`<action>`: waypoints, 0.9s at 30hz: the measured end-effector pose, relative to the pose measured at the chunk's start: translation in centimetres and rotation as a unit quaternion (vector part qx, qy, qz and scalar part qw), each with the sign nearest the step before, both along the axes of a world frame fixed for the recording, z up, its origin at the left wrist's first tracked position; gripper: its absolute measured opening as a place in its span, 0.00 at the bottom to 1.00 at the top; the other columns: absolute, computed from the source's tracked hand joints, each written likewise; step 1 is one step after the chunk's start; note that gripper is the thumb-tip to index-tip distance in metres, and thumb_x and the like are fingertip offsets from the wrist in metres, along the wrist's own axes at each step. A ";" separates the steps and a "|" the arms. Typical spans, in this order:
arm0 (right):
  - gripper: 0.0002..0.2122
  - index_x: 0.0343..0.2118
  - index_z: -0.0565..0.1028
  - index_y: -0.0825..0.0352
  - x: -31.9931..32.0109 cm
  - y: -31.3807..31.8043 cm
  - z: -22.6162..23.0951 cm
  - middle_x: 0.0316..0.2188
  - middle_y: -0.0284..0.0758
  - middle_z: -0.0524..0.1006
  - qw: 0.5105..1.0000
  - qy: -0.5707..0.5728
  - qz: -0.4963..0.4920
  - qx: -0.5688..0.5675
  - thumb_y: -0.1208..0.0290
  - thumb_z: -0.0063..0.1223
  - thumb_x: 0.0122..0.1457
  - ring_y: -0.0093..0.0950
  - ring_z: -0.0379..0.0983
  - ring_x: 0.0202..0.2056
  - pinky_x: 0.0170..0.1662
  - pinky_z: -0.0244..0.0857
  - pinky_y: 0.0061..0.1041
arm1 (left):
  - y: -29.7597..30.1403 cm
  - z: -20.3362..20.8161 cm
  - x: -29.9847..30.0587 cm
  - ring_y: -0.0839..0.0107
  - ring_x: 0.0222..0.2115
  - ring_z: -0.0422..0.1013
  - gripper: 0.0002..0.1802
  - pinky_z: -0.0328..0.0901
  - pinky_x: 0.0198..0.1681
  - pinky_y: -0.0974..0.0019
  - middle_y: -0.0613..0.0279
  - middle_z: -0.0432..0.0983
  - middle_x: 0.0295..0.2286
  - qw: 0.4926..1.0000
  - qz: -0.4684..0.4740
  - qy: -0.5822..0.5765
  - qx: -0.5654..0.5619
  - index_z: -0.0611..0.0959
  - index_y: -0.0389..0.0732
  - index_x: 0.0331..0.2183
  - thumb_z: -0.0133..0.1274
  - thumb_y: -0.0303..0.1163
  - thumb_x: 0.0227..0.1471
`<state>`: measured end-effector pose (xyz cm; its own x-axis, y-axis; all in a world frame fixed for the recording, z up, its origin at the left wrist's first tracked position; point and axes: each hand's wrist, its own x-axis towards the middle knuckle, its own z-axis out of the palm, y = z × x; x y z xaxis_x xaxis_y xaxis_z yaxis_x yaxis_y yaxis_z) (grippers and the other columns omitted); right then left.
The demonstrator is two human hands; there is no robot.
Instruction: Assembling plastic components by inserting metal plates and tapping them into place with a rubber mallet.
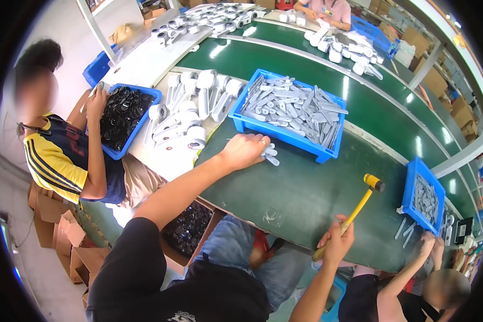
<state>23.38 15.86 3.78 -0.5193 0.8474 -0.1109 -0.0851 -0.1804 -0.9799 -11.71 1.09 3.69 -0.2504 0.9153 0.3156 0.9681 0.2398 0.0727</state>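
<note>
My right hand (337,239) is wrapped round the handle of a mallet (359,208). The mallet has a yellow shaft and a yellow-and-black head, raised over the green tabletop (263,198). At the near side of a blue bin, my left hand (244,152) rests low over the table with its fingers curled. A few small grey flat pieces (272,155) lie against its fingertips; whatever is inside the fingers is hidden. The blue bin (327,155) is heaped with long grey flat pieces (292,107).
White round-headed parts with handles (190,115) are piled at left. A person there reaches over a blue bin of black parts (124,115). At right, another person works beside a blue bin (410,185) of grey pieces. A green conveyor (284,59) runs behind. Below the table sits a cardboard box (208,233).
</note>
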 end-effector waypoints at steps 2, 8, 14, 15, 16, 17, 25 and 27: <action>0.08 0.46 0.70 0.70 0.1 0.0 0.0 0.18 0.29 0.66 1.000 0.005 -0.008 -0.015 0.80 0.45 0.64 0.18 0.60 0.10 0.12 0.58 0.21 | -0.3 -0.2 0.0 0.57 0.33 0.77 0.24 0.72 0.32 0.53 0.59 0.75 0.31 1.000 -0.007 -0.014 0.027 0.74 0.42 0.39 0.69 0.36 0.43; 0.08 0.46 0.70 0.70 0.4 0.0 0.0 0.17 0.29 0.65 1.000 0.010 0.000 -0.009 0.80 0.44 0.65 0.18 0.59 0.10 0.12 0.58 0.22 | -0.4 -0.4 0.2 0.59 0.33 0.77 0.25 0.72 0.34 0.54 0.61 0.74 0.30 0.998 -0.022 0.003 0.050 0.74 0.43 0.39 0.70 0.36 0.41; 0.08 0.46 0.70 0.70 0.3 0.2 -0.1 0.18 0.29 0.65 1.000 0.008 0.011 -0.005 0.80 0.44 0.65 0.18 0.59 0.10 0.13 0.58 0.21 | -0.8 0.5 0.1 0.55 0.34 0.78 0.26 0.72 0.35 0.53 0.59 0.77 0.32 0.998 -0.015 -0.041 0.054 0.75 0.43 0.41 0.70 0.35 0.42; 0.09 0.46 0.70 0.70 0.3 0.2 -0.2 0.18 0.29 0.65 1.000 0.016 0.014 -0.001 0.80 0.44 0.65 0.18 0.59 0.10 0.13 0.58 0.21 | -1.0 0.7 0.0 0.54 0.34 0.78 0.26 0.72 0.35 0.53 0.59 0.78 0.33 0.998 -0.010 -0.031 0.045 0.75 0.43 0.43 0.70 0.34 0.43; 0.09 0.46 0.70 0.70 0.4 0.1 -0.3 0.18 0.29 0.65 1.000 0.017 0.014 -0.001 0.80 0.44 0.65 0.18 0.59 0.10 0.13 0.58 0.21 | -1.1 0.6 -0.1 0.54 0.34 0.78 0.26 0.72 0.35 0.53 0.59 0.78 0.33 0.999 -0.010 -0.031 0.044 0.75 0.43 0.43 0.70 0.34 0.43; 0.09 0.46 0.70 0.70 0.4 0.2 -0.3 0.18 0.29 0.65 1.000 0.017 0.013 -0.003 0.80 0.44 0.65 0.19 0.60 0.10 0.13 0.57 0.21 | -0.9 0.5 -0.2 0.53 0.33 0.78 0.25 0.72 0.35 0.53 0.58 0.79 0.32 0.999 -0.006 -0.034 0.037 0.76 0.42 0.42 0.70 0.35 0.44; 0.09 0.47 0.70 0.70 0.4 0.2 -0.4 0.18 0.29 0.65 1.000 0.005 0.011 -0.003 0.79 0.45 0.65 0.19 0.60 0.10 0.13 0.58 0.22 | -1.1 4.8 2.8 0.49 0.37 0.79 0.29 0.74 0.40 0.55 0.51 0.81 0.32 0.949 0.062 -0.305 0.055 0.78 0.38 0.40 0.71 0.50 0.48; 0.09 0.47 0.70 0.70 0.4 0.2 -0.2 0.18 0.29 0.65 1.000 -0.006 0.013 -0.006 0.79 0.45 0.65 0.19 0.60 0.10 0.13 0.58 0.22 | -1.1 6.2 2.5 0.61 0.35 0.79 0.30 0.73 0.40 0.61 0.55 0.81 0.31 0.909 0.091 -0.393 0.107 0.80 0.38 0.41 0.71 0.52 0.48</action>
